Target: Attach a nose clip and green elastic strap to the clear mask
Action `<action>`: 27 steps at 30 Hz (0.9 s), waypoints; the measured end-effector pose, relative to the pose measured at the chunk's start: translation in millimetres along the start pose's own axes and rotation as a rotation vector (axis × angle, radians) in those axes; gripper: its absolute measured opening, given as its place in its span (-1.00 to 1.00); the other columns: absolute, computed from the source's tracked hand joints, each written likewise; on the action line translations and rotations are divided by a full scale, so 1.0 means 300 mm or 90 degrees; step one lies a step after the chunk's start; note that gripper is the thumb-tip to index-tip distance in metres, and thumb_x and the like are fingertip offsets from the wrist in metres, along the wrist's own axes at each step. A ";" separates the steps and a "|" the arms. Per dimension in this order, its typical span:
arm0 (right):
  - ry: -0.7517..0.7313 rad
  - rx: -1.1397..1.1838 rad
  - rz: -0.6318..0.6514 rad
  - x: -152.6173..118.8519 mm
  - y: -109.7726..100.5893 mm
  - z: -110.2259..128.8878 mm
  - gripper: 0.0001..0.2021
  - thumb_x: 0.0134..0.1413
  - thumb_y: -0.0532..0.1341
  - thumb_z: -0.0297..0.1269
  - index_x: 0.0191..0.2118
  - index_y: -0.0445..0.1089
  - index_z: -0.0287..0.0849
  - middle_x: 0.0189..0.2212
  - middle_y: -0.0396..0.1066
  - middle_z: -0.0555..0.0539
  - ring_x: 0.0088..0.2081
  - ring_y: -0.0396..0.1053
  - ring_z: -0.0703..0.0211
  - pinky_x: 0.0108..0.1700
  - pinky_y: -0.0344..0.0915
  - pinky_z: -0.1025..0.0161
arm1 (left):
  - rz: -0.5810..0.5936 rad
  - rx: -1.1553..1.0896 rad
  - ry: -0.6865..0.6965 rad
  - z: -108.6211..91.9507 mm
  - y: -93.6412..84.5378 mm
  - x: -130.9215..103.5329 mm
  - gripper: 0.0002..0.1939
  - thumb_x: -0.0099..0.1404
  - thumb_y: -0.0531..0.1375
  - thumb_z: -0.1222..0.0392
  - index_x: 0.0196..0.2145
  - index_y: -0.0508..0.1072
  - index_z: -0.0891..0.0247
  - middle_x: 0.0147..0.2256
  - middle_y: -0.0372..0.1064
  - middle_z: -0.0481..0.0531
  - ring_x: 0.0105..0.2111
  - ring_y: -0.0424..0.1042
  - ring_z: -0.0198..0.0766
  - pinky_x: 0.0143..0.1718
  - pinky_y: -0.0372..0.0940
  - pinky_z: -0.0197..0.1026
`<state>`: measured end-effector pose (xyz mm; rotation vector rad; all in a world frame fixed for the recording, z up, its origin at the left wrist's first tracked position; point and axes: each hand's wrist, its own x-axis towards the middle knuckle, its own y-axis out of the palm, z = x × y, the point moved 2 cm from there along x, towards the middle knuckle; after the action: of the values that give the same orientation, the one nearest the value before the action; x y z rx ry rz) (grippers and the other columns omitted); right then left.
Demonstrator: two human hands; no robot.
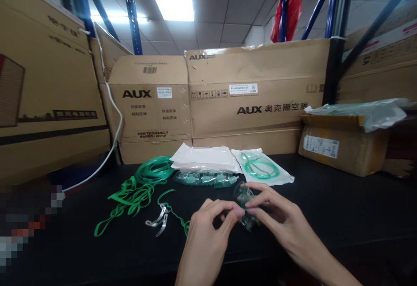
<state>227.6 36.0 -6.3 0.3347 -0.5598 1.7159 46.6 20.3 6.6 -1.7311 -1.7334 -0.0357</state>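
Over the black table (342,208), my left hand (208,229) and my right hand (276,216) meet fingertip to fingertip on a clear greenish plastic mask (245,205), which both pinch just above the tabletop. A green elastic strap (172,210) trails from near my left hand toward the left. Two small metal clips (159,221) lie beside it. Behind my hands lie a row of clear green masks (203,177), a sealed pouch holding coiled green tubing (262,166), and a stack of white pouches (205,156).
A coil of green tubing (155,169) and loose green straps (127,199) lie at the left. AUX cardboard boxes (254,95) wall the back. A small open carton (342,145) with plastic bags stands at the right. A white cable (110,151) hangs at the left.
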 end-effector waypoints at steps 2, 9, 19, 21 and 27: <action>-0.011 -0.006 -0.002 -0.001 0.000 -0.001 -0.89 0.30 0.29 -0.17 -0.25 0.53 -0.02 0.18 0.35 -0.09 0.11 0.43 -0.04 -0.04 0.46 0.19 | 0.013 -0.003 -0.003 0.002 0.002 0.002 -0.74 0.43 0.17 0.09 -0.38 0.60 0.06 -0.39 0.56 -0.12 -0.29 0.41 -0.18 -0.21 0.23 -0.23; -0.005 -0.036 0.004 -0.005 0.003 0.007 -0.86 0.28 0.29 -0.15 -0.30 0.52 -0.02 0.21 0.33 -0.10 0.13 0.42 -0.13 -0.16 0.49 0.19 | 0.015 0.013 -0.008 -0.001 0.005 0.001 -0.73 0.43 0.16 0.08 -0.37 0.61 0.08 -0.40 0.53 -0.08 -0.31 0.43 -0.16 -0.21 0.26 -0.19; -0.037 -0.113 -0.035 0.002 0.000 -0.001 -0.82 0.35 0.19 -0.19 -0.31 0.45 -0.02 0.13 0.44 -0.11 0.29 0.26 -0.15 0.06 0.38 0.08 | -0.008 0.025 0.081 0.013 0.025 -0.006 -0.78 0.34 0.31 0.24 -0.10 0.55 -0.08 -0.17 0.58 -0.20 -0.20 0.52 -0.22 -0.11 0.33 -0.21; -0.039 -0.115 -0.036 0.001 0.001 0.002 -0.84 0.35 0.20 -0.19 -0.30 0.45 -0.02 0.17 0.41 -0.10 0.26 0.30 -0.13 0.09 0.37 0.08 | -0.012 0.048 0.111 0.009 0.030 -0.010 -0.76 0.35 0.30 0.27 -0.11 0.55 -0.10 -0.16 0.59 -0.23 -0.19 0.53 -0.23 -0.05 0.31 -0.19; -0.045 -0.120 -0.019 -0.010 0.000 -0.002 -0.83 0.38 0.15 -0.23 -0.28 0.44 -0.01 0.22 0.38 -0.09 0.29 0.28 -0.09 0.13 0.36 0.08 | -0.018 0.078 0.129 0.007 0.037 -0.016 -0.76 0.36 0.28 0.31 -0.11 0.53 -0.06 -0.19 0.59 -0.22 -0.19 0.55 -0.21 -0.06 0.30 -0.18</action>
<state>228.4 33.9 -8.2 0.2687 -0.7589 1.6125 55.2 18.4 -2.2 -1.5582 -1.5792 -0.1116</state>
